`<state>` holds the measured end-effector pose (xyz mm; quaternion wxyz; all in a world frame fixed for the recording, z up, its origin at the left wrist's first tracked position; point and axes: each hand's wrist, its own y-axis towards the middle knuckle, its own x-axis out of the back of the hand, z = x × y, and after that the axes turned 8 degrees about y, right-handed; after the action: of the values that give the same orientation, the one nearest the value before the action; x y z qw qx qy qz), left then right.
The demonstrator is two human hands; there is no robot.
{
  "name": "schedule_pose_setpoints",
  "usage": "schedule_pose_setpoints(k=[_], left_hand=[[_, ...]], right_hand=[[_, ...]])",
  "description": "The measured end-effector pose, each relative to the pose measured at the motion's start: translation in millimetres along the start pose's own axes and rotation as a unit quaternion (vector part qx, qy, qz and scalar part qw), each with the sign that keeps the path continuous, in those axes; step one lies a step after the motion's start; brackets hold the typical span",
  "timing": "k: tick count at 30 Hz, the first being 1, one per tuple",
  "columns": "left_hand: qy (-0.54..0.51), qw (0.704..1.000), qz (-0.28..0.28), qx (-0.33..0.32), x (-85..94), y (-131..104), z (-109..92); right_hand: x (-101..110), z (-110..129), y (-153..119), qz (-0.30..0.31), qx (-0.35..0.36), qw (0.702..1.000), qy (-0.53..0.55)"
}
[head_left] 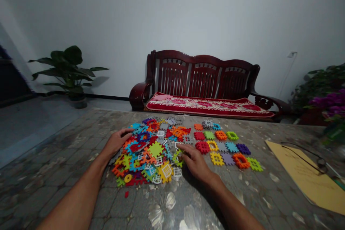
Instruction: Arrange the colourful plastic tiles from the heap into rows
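A heap of interlocking plastic building tiles (155,150) in many colours lies between my hands, with small white window frames among them. My left hand (118,142) rests at the heap's left edge, fingers stretched over blue and red tiles and not closed on any. At the right edge is my right hand (196,161), its index finger reaching out to a white window frame (178,145). A lime-green tile (178,158) lies just by its other fingers, which are partly hidden. Right of that hand, sorted tiles (222,147) lie in rows, including red, yellow, grey, blue, orange and purple ones.
The patterned table (129,210) carries everything. A small red piece (126,194) lies before the heap. On the right are a tan paper sheet (304,179), glasses (320,165) and purple flowers (330,104). Behind stands a wooden bench (205,75); a potted plant (71,68) is left.
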<state>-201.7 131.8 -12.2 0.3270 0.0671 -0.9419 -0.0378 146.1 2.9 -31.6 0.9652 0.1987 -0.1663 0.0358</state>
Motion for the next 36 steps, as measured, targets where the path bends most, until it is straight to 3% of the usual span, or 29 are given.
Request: schedule_pose_setpoints(k=[4,18,26,32,36], left_hand=[[0.002,1.0,0.004,0.002,0.0,-1.8,-1.5],[0.006,1.0,0.004,0.001,-0.2,0.5,1.2],[0.024,1.0,-0.006,-0.002,0.1,2.9,3.5],[0.027,1.0,-0.008,0.003,0.2,3.8,4.3],[0.031,0.999,0.009,-0.003,2.5,4.7,4.9]], right_hand=[[0.7,2.7,1.4,0.049,0.03,0.997,-0.046],[-2.3,21.1,-6.6,0.08,-0.015,0.978,-0.194],[-2.2,23.5,-6.3,0.091,-0.018,0.976,-0.199],[0.4,25.7,-2.1,0.068,0.025,0.985,-0.156],[23.4,22.0,10.0,0.021,0.034,0.988,-0.149]])
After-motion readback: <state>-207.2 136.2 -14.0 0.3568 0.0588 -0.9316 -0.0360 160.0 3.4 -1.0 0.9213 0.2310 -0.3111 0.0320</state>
